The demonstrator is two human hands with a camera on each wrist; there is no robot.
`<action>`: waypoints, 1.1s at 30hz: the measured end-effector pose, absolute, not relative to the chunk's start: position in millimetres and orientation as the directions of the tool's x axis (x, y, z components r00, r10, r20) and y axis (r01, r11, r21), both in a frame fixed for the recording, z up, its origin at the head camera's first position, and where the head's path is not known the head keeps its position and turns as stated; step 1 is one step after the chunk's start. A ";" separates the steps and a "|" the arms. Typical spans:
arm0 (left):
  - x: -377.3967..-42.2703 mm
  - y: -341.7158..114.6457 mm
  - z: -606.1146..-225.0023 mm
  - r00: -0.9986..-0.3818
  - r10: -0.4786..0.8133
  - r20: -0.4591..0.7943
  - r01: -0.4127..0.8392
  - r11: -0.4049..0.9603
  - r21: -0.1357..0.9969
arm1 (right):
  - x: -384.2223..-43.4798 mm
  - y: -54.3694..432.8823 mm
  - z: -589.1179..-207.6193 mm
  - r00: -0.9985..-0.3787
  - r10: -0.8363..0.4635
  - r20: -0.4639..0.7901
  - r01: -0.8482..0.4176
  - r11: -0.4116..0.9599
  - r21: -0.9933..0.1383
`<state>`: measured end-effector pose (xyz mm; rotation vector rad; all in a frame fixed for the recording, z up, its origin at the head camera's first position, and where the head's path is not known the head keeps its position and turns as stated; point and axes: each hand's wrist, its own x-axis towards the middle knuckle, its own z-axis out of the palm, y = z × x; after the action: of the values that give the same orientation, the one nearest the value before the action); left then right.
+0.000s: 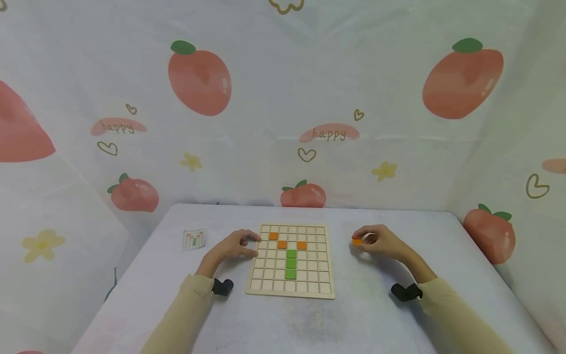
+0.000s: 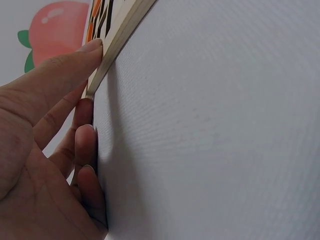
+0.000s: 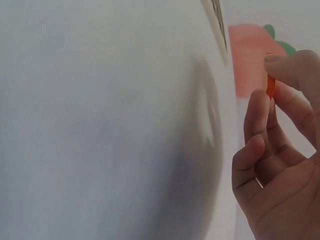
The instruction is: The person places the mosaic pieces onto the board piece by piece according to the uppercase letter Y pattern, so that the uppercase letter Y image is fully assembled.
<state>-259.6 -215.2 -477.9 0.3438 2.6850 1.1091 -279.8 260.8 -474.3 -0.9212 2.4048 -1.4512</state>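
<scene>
A pale wooden grid board (image 1: 310,284) lies flat on the table. Three orange square tiles (image 1: 281,244) sit in its upper cells, two at the left in a diagonal and one farther right. Below them, three green tiles (image 1: 291,263) form a vertical column. My left hand (image 1: 233,246) rests at the board's left edge; in the left wrist view the thumb (image 2: 75,62) lies against its side while the other fingers bend loosely. To the right of the board, above the table, my right hand (image 1: 379,241) pinches another orange tile (image 3: 271,86) between thumb and fingers.
A small card (image 1: 194,239) printed with a coloured grid pattern lies left of the board, beyond the left forearm. The white-covered table (image 1: 376,314) meets a fruit-print cloth (image 1: 265,162) at the back and sides. Each wrist carries a black camera mount (image 1: 407,292).
</scene>
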 end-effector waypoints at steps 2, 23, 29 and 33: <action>-259.4 -214.6 -477.5 -0.949 0.294 -0.112 0.128 0.687 0.715 | -282.3 253.3 -473.8 -0.790 -0.589 0.169 -0.420 0.321 -0.849; -259.2 -214.6 -477.4 -0.952 0.285 -0.109 0.122 0.685 0.718 | -304.4 182.6 -478.6 -0.774 -0.595 0.215 -0.491 0.350 -0.798; -258.7 -214.4 -477.4 -0.954 0.277 -0.116 0.115 0.694 0.711 | -308.1 164.5 -479.9 -0.775 -0.600 0.199 -0.479 0.351 -0.804; -258.7 -213.8 -476.9 -0.955 0.275 -0.115 0.116 0.696 0.708 | -309.6 154.2 -478.9 -0.778 -0.597 0.197 -0.479 0.361 -0.800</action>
<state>-258.7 -213.8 -476.9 0.3145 2.6940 1.1037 -309.6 154.2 -478.9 -0.9878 2.4842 -1.3924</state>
